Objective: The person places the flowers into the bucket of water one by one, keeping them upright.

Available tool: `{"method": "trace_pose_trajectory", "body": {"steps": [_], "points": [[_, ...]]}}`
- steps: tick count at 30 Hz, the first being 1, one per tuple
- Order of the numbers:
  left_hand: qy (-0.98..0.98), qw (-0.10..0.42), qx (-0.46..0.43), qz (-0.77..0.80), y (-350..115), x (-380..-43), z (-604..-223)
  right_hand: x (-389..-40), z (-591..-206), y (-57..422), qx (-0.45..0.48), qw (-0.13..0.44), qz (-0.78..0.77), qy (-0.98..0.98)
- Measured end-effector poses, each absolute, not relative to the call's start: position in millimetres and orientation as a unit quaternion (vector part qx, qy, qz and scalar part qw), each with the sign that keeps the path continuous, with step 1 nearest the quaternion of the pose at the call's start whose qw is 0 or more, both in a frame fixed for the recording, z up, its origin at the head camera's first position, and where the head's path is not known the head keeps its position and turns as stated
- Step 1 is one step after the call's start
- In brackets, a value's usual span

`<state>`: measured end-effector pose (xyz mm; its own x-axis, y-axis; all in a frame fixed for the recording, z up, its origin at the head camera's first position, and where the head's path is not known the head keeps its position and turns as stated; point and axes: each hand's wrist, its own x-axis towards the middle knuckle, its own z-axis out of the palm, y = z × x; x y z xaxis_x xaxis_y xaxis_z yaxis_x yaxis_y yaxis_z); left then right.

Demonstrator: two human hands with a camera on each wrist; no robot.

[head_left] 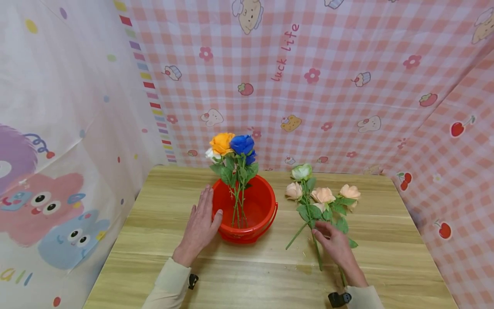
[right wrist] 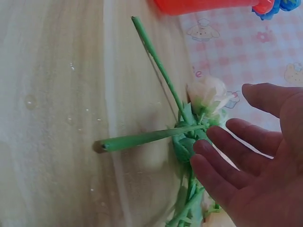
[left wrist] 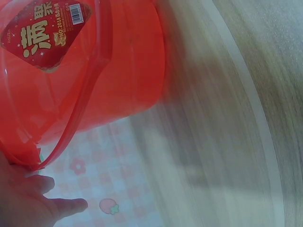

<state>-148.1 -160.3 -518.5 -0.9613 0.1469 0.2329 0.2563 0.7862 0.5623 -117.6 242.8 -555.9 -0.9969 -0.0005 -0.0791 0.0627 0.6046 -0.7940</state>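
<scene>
A red bucket [head_left: 243, 238] stands on the table, holding an orange rose [head_left: 222, 143], blue roses [head_left: 242, 144] and a white flower [head_left: 212, 155], all artificial. My left hand [head_left: 198, 227] rests against the bucket's left side, fingers straight and thumb at the rim; in the left wrist view the fingers show beside the bucket's handle [left wrist: 87, 94]. My right hand [head_left: 337, 245] is over artificial flowers lying on the right, fingers loosely extended near a green stem [right wrist: 147, 138]. Those are peach roses [head_left: 323, 195] and a pale green flower [head_left: 301, 171]. Whether the fingertips touch the stem, I cannot tell.
The wooden table [head_left: 266, 279] ends at a checked pink cloth [head_left: 270, 107] at the back. Another printed cloth [head_left: 96, 141] hangs at the left. A label [left wrist: 45, 30] is on the bucket's side. Small shiny specks lie on the tabletop near the stems.
</scene>
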Motion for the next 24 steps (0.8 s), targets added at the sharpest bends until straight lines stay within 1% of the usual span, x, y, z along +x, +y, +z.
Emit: {"method": "trace_pose_trajectory", "body": {"steps": [4, 13, 24], "points": [[-0.941, 0.087, -0.106, -0.309, -160, -148, -518, -117, -561, 242, 0.026, 0.034, -0.442, 0.896], [-0.94, 0.092, -0.108, -0.31, -160, -148, -519, -120, -568, 241, 0.054, 0.049, -0.436, 0.897], [-0.94, 0.092, -0.108, -0.31, -159, -149, -520, -127, -567, 239, 0.063, 0.092, -0.467, 0.877]]}}
